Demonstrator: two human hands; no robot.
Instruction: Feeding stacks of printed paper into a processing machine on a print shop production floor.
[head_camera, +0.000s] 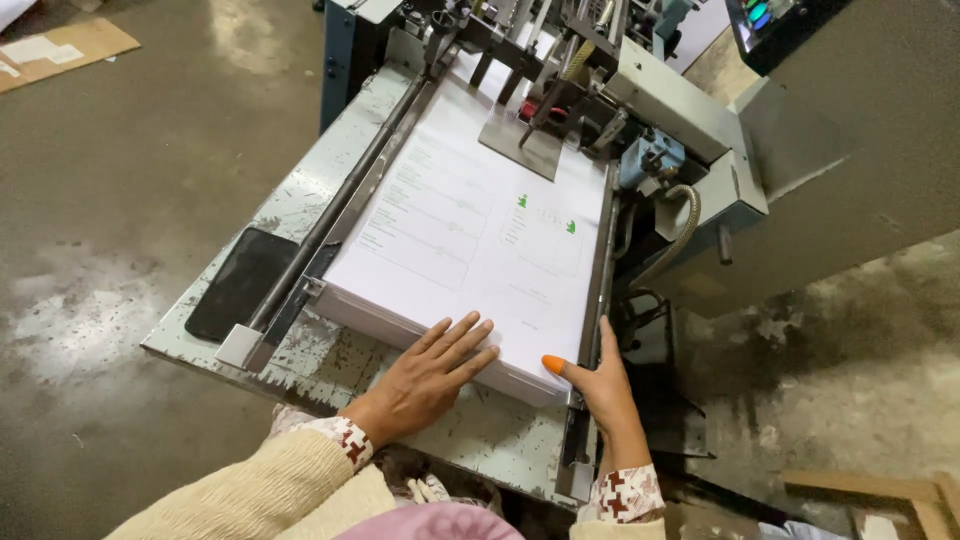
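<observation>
A grey concrete floor (120, 170) fills the left and lower right of the frame. A large printing or paper-feeding machine (700, 130) is seen across the centre and upper right, with its worn, paint-chipped feed table (310, 350) running toward the lower middle.

A thick stack of printed white sheets (470, 230) is seated on that table at frame centre, held between a dark side rail (340, 200) on its left and a metal guide bar (598, 270) on its right. Its far end is tucked under the feeder head (530, 110) at the upper middle. The stack appears loaded and mostly squared; the near edge, at lower centre, is judged to be the part being aligned, with no sheet seen feeding.

A black phone (240, 282) is lying flat on the table at centre left, well apart from the stack. A piece of cardboard (60, 50) is noted at upper left.

The left hand (425, 375) is laid flat, fingers extended and slightly spread, pressed on the top and near edge of the stack; nothing is grasped. The right hand (600, 385) is set at the stack's near right corner, thumb with an orange-painted nail (553, 364) on the paper and a finger raised along the guide bar; it is loosely open, with nothing enclosed.
</observation>
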